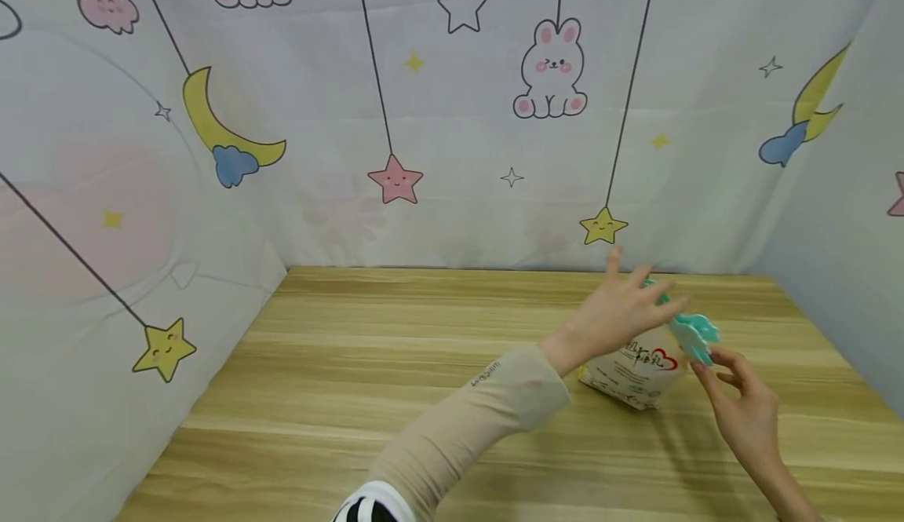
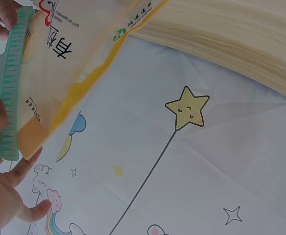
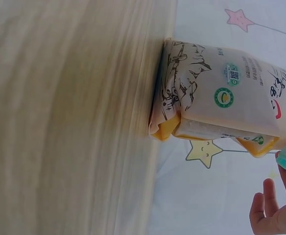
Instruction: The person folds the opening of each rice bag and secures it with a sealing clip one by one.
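An upright pale printed bag (image 1: 632, 369) with yellow edges stands on the table. Along its top runs a teal sealing clip (image 2: 14, 73), with a wider handle-like part (image 1: 695, 327) sticking out. My right hand (image 1: 745, 408) pinches the near end of this clip between thumb and fingers. At the far end, my left hand (image 1: 617, 314) reaches over the bag top, its fingers spread and mostly straight. Fingertips of that hand touch the clip and the bag's corner in the left wrist view. The right wrist view shows the bag's printed front and folded bottom.
The wooden table (image 1: 395, 365) carries the bag on its right side. A white cloth (image 1: 459, 114) printed with stars, moons and rabbits hangs behind it and along both sides.
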### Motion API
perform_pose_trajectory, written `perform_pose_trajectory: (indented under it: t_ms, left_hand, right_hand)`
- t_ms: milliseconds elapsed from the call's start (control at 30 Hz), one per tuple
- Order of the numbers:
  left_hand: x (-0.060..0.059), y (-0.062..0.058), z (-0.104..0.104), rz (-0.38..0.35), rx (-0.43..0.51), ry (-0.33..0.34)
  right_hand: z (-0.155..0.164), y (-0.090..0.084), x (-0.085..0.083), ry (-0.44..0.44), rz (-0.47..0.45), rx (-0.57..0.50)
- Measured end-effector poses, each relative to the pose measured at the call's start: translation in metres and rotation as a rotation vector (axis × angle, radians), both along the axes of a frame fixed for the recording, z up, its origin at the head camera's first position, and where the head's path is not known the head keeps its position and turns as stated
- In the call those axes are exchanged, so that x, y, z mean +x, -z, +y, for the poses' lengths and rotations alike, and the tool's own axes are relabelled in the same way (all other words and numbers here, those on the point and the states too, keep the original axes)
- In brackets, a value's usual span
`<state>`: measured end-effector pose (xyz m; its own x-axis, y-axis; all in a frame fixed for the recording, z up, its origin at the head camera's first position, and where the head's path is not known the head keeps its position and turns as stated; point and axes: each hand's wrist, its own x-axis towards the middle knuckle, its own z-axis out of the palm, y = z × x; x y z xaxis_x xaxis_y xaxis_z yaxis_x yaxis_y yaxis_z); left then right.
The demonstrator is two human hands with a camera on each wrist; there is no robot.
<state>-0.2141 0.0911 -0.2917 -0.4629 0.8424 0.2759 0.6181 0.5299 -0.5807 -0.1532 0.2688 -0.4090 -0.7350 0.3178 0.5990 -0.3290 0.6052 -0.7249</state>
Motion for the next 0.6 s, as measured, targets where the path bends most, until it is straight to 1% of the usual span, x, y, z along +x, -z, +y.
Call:
perform_pose_trajectory:
  t_ms: [133, 167, 200, 267, 367, 400, 467, 533, 567, 600]
  left_hand:
    - [-0.003, -0.001, -0.002, -0.002, 0.036, -0.002]
    - [-0.004, -0.001, -0.003, -0.007, 0.045, -0.004]
    - [-0.004, -0.001, -0.003, -0.012, 0.057, -0.005]
    - [-0.006, 0.000, -0.004, -0.018, 0.080, -0.005]
    - [-0.007, 0.000, -0.005, -0.017, 0.103, -0.005]
    - [-0.007, 0.000, -0.005, -0.014, 0.107, -0.005]
    - [-0.007, 0.000, -0.005, -0.015, 0.115, -0.003]
    - [-0.007, 0.000, -0.005, -0.014, 0.124, 0.002]
    - [-0.007, 0.000, -0.005, -0.012, 0.128, 0.004]
    - [-0.006, 0.000, -0.004, -0.009, 0.132, 0.006]
  right_hand:
    - [0.000, 0.001, -0.001, 0.009, -0.010, 0.003]
    - [0.004, 0.005, -0.004, -0.012, 0.005, -0.002]
    - [0.004, 0.006, -0.004, -0.014, 0.005, -0.007]
    - [0.010, 0.013, -0.008, -0.034, 0.025, -0.012]
    - [0.011, 0.014, -0.008, -0.041, 0.035, -0.013]
    - [0.008, 0.011, -0.007, -0.022, 0.024, -0.010]
    - [0.007, 0.010, -0.007, -0.019, 0.024, -0.011]
    - [0.008, 0.012, -0.008, -0.035, 0.050, -0.027]
    - [0.011, 0.015, -0.010, -0.058, 0.070, -0.041]
    - [0.011, 0.015, -0.011, -0.056, 0.070, -0.037]
